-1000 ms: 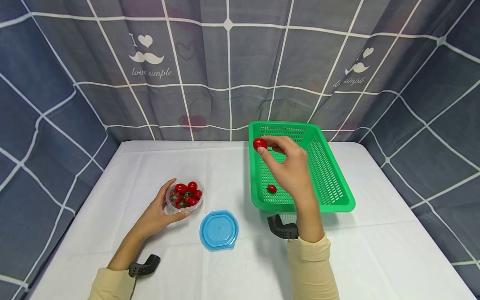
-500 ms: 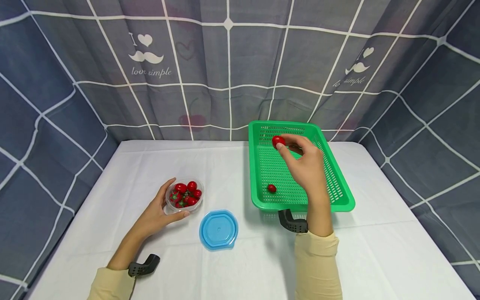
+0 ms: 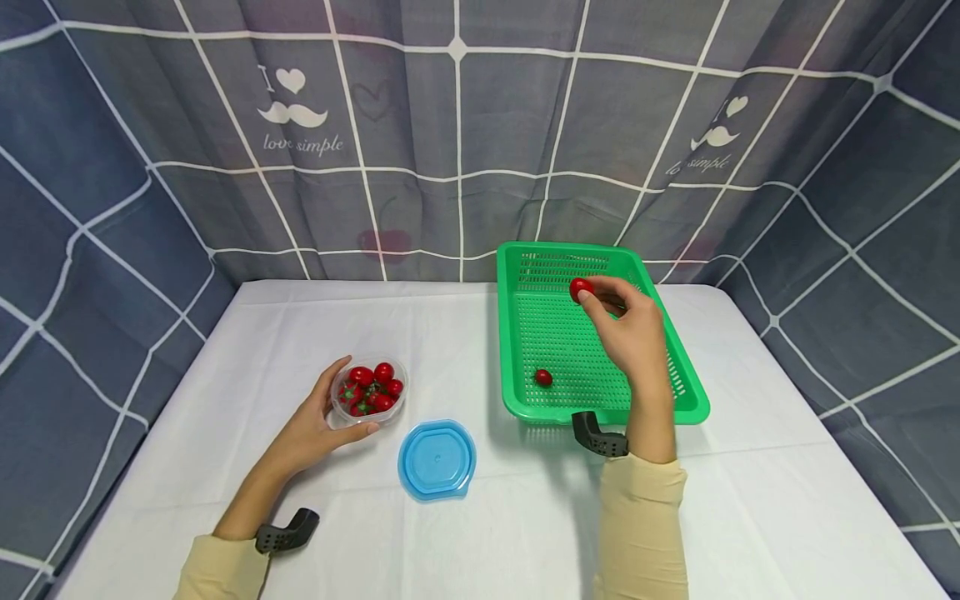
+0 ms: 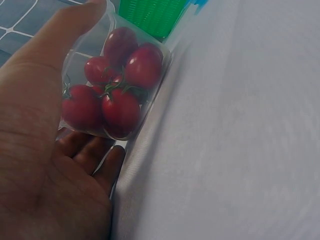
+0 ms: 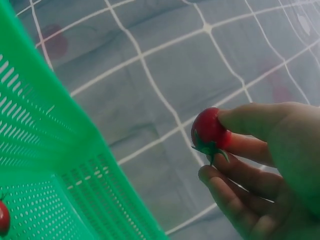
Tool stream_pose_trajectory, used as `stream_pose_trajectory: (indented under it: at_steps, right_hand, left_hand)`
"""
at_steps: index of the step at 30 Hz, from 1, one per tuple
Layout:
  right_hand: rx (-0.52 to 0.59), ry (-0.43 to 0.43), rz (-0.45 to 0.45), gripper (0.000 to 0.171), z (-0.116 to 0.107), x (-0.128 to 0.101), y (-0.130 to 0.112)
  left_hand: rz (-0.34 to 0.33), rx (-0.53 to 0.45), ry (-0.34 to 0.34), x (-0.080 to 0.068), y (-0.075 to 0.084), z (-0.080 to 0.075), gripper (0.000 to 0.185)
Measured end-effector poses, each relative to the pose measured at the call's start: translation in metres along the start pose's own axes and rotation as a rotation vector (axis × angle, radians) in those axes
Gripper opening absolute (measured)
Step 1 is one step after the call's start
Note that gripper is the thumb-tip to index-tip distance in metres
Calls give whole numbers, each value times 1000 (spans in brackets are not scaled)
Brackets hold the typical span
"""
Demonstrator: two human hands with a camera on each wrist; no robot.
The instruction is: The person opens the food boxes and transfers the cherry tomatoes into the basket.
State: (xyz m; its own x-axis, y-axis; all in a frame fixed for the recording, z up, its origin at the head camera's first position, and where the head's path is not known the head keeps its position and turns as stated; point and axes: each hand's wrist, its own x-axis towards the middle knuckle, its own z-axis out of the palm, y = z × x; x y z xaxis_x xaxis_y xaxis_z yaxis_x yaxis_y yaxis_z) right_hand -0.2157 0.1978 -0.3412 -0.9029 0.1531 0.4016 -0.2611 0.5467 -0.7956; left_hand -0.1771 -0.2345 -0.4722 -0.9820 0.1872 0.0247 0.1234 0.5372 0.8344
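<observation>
My right hand [image 3: 632, 333] pinches a cherry tomato [image 3: 581, 289] between thumb and fingertips, above the far part of a green plastic basket [image 3: 506, 333]. The right wrist view shows the held tomato [image 5: 207, 129] with its green stem and leaves pointing downward. On the basket floor lies another cherry tomato [image 3: 543, 378], near the front left. At the left, my left hand [image 3: 317, 435] grips a small clear plastic tub [image 3: 405, 398], thumb on the near side and fingers round the left. Several cherry tomatoes [image 4: 121, 111] fill the tub, some with green stems.
A blue lid [image 3: 437, 460] lies on the white tablecloth [image 3: 457, 350], between the tub and the basket. Behind the table hangs a grey curtain [image 3: 405, 125] with white grid lines, which also runs along both sides.
My right hand has moved to the right with the pinched tomato, from the basket's left side to over its middle. The left hand and the tub have stayed put.
</observation>
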Motion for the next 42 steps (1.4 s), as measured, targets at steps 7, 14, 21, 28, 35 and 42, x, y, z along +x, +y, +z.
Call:
stream_pose_trajectory:
  at_steps: [7, 14, 21, 28, 35, 42]
  right_hand:
    - [-29, -24, 61, 36, -5, 2, 11]
    - [-61, -35, 116, 40, -7, 2, 16]
    - [-73, -39, 123, 39, -8, 3, 15]
    - [-78, -43, 121, 39, -7, 3, 15]
    - [-86, -55, 110, 40, -6, 2, 15]
    - [-76, -63, 98, 39, -6, 2, 12]
  left_hand:
    - [1, -1, -2, 0, 0, 0, 111]
    - [4, 7, -1, 1, -1, 0, 111]
    - [0, 11, -3, 0, 1, -1, 112]
    - [-5, 13, -5, 1, 0, 0, 112]
    - [-10, 19, -3, 1, 0, 0, 112]
    - [-14, 18, -4, 1, 0, -1, 112]
